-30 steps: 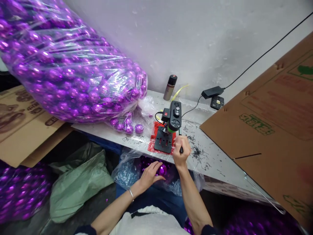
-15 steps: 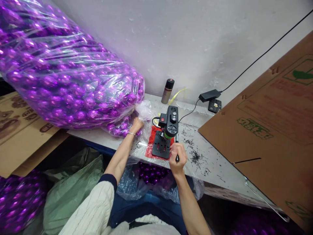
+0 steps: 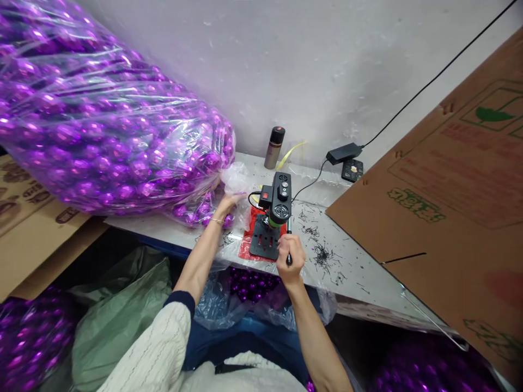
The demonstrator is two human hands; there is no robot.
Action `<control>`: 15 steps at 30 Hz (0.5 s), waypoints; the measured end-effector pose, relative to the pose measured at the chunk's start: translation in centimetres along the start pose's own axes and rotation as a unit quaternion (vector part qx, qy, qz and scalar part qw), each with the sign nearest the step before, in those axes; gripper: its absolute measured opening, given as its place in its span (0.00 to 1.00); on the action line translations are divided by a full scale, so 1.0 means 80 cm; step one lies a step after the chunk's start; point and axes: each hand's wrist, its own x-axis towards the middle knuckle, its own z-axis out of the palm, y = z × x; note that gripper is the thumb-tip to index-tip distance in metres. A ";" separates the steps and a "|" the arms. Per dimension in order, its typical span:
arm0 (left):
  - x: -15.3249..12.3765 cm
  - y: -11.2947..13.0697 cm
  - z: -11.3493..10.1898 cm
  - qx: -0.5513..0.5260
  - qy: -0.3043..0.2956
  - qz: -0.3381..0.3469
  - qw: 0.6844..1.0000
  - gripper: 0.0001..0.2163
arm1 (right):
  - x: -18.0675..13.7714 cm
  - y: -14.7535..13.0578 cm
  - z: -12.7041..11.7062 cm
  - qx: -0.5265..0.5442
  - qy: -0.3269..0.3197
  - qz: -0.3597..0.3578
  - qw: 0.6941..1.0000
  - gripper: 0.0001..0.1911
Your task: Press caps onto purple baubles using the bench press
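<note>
Left hand [image 3: 227,205] was placed at neck of clear bag [image 3: 175,130], 9 o'clock of black machine [image 3: 281,196]; grip couldn't be told. Purple balls [image 3: 203,211] could be spilled by snags. Handle [image 3: 289,259], 5 o'clock, was clenched in right hand [image 3: 293,255]; tipping risked by uneven pull.

I see a black machine [image 3: 281,197] with a green ring, upright on a red sheet [image 3: 245,248] on the tabletop [image 3: 355,272], its dark handle [image 3: 289,259] pointing toward my camera. Left of it, shiny purple balls [image 3: 200,211] lie bunched in clear plastic [image 3: 237,178].
</note>
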 end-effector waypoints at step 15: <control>-0.213 -0.012 0.033 -0.215 0.018 -0.134 0.967 0.29 | 0.013 -0.001 -0.006 0.010 -0.005 -0.001 1.000 0.13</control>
